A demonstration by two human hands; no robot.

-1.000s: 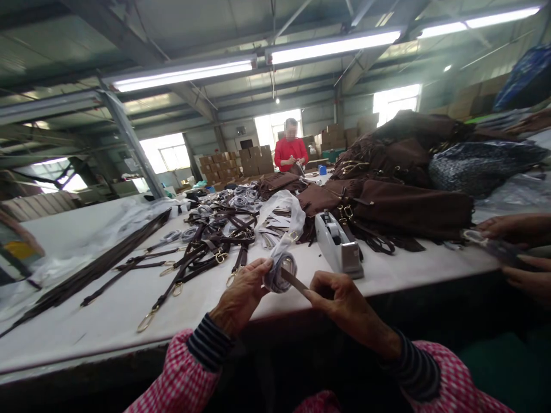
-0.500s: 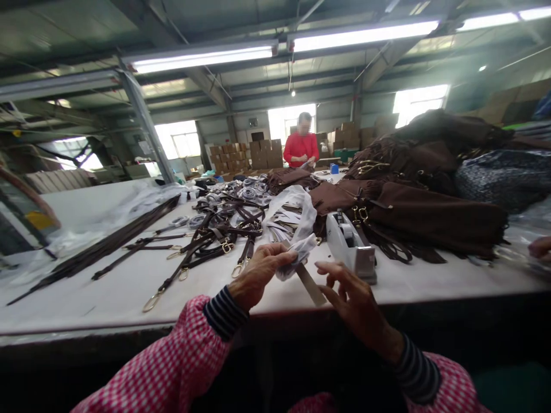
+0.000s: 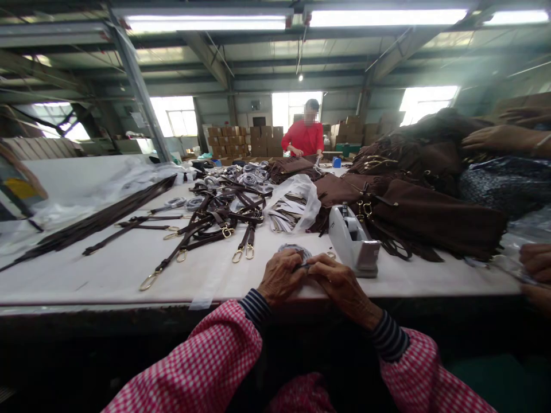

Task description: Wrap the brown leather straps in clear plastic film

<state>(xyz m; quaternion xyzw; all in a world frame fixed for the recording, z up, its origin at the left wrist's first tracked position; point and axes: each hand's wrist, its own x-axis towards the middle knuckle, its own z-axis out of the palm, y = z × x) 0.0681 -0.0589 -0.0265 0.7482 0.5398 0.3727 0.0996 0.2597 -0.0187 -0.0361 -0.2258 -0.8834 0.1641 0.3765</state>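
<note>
Both hands are right down on the table near its front edge, fingertips almost together over a rolled strap in greyish wrapping. The left hand is mostly closed, fingers bent and gripping the near left side of the roll. The right hand has its fingers curled in against the right side, but the tips are hidden, so from where I'm standing I can't tell if it's actually pinching anything. Checked pink sleeves, striped cuffs.

The roll itself sits flat on the white tabletop, half covered by the fingers. A grey tape dispenser stands just beyond the right hand, and a small gold ring lies between the two. Behind the roll there's a plastic bag gaping open, stuffed with pale flat strips.

Left of that it's a right tangle: dark straps with gold clasps, more wrapped rolls heaped behind them, and a long bundle of dark strips off at the far left. On the other side, brown fringed bags are piled up high.

Other people are about too: someone in a red top across the table, plus a co-worker's hand poking in at the right edge and another hand above it by the pile.
</note>
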